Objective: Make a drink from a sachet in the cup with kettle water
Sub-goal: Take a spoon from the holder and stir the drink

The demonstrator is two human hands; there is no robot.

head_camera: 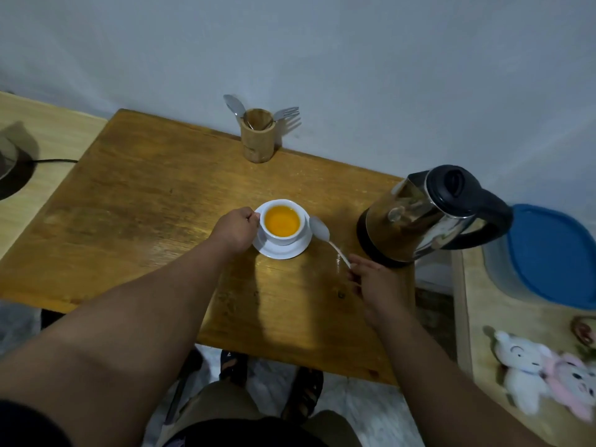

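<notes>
A white cup (281,237) full of orange drink stands on a white saucer (277,251) near the middle of the wooden table (145,221). My left hand (233,229) grips the cup's handle on its left side. My right hand (375,285) pinches the end of a metal spoon (317,232), whose bowl hangs just right of the cup, above the saucer's edge. The steel kettle (429,217) with black lid and handle stands at the table's right edge, close behind my right hand. No sachet is in view.
A wooden holder (258,137) with a spoon and fork stands at the back edge by the wall. A container with a blue lid (548,253) and plush toys (545,379) lie on a shelf to the right. A dark appliance with a cord (13,169) sits left.
</notes>
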